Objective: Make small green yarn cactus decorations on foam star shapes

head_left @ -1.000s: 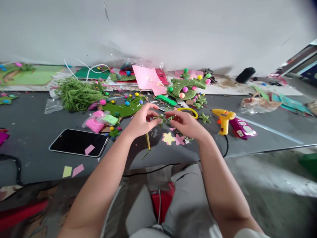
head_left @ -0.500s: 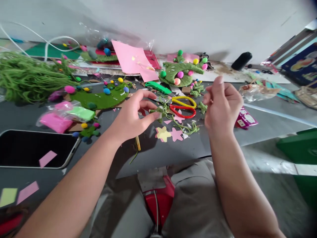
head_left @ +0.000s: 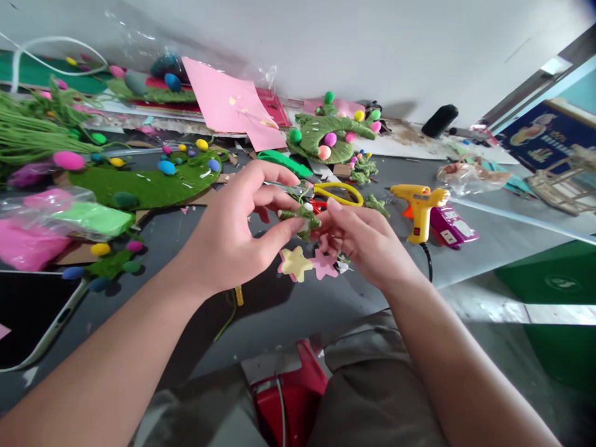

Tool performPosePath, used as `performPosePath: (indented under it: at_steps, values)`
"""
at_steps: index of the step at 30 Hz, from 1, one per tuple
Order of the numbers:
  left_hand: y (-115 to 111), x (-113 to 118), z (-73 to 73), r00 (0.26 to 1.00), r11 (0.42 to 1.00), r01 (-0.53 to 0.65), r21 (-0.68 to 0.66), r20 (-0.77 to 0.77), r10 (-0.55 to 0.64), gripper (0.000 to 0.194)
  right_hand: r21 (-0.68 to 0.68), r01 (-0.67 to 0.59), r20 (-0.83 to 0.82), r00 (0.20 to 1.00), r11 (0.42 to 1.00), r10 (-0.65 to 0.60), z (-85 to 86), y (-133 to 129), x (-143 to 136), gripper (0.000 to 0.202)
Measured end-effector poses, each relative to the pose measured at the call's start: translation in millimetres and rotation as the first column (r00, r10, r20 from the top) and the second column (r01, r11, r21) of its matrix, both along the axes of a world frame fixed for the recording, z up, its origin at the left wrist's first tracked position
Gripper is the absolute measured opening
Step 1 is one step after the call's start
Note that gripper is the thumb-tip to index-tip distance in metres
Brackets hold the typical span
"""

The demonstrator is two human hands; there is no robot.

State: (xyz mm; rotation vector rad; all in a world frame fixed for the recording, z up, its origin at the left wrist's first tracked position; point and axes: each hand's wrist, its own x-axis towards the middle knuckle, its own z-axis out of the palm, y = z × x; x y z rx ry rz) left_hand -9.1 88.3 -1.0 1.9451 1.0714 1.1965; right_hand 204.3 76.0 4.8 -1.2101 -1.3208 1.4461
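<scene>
Through the head camera I see two bare hands meeting over a cluttered grey table (head_left: 274, 323). Between them, raised above the table near the middle of the view, is a small green yarn star (head_left: 300, 218). My left hand (head_left: 233, 239) pinches it between thumb and fingertips, the hand otherwise loosely curved. My right hand (head_left: 367, 242) has its fingers bunched at the star's right side — whether they grip it, I cannot tell.

At the left, a clear plastic bag (head_left: 88, 217) holds something bright green; a soft pink lump (head_left: 32, 245) lies just beside it, partly under clear film. Behind is a small purple packet (head_left: 30, 174), its contents hidden. Toward the right rear, another clear bag (head_left: 470, 177) contains something brownish, too blurred to name. Past the table's right end stand a printed dark blue box (head_left: 526, 133) and a green bin (head_left: 559, 282); I cannot see inside either.

Near the hands lie scissors with yellow and red handles, a yellow paper star (head_left: 296, 264) and a pink paper star (head_left: 325, 264). A yellow glue gun (head_left: 420, 214) rests to the right, just beside a purple power strip (head_left: 449, 226).
</scene>
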Motion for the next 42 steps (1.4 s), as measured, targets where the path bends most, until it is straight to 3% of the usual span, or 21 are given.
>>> performPosePath:
  at_steps: [7, 12, 24, 31, 33, 36, 39, 42]
  values:
    - [1, 0, -1.6, 0.999, 0.997, 0.003, 0.074, -0.045, 0.0, 0.025, -0.021, -0.015, 0.012, 1.0, 1.0, 0.015, -3.6, -4, -2, 0.037]
    - [1, 2, 0.7, 1.0, 0.999, 0.01, 0.045, -0.014, -0.009, 0.031, -0.024, -0.014, 0.029, 0.999, 1.0, 0.015, -3.5, -6, -2, 0.03]
    - [0, 3, -0.6, 1.0, 0.999, 0.007, 0.043, -0.023, -0.006, 0.031, 0.115, 0.012, 0.187, 0.982, 0.993, -0.033, 2.8, -8, -3, 0.025]
    - [1, 2, -1.4, 1.0, 1.0, 0.001, 0.019, -0.018, -0.001, 0.035, 0.193, 0.038, 0.231, 0.969, 0.981, -0.083, 6.5, -9, 0, 0.01]
    - [0, 2, -2.0, 1.0, 1.0, -0.004, 0.0, -0.01, 0.004, 0.038, 0.297, 0.065, 0.257, 0.955, 0.953, -0.146, 5.9, -11, 0, 0.011]
    - [0, 3, -2.8, 1.0, 0.999, -0.014, -0.043, 0.018, 0.015, 0.041, 0.497, 0.078, 0.312, 0.913, 0.864, -0.261, 3.2, -13, -2, 0.008]
    - [1, 3, -3.9, 0.998, 0.997, -0.005, -0.075, 0.057, 0.009, 0.041, 0.657, 0.013, 0.367, 0.868, 0.754, -0.335, 0.6, -15, -4, 0.009]
    - [2, 3, -5.8, 0.997, 0.996, 0.017, -0.086, 0.071, -0.011, 0.042, 0.723, -0.071, 0.418, 0.836, 0.687, -0.354, -0.1, -15, -6, 0.012]
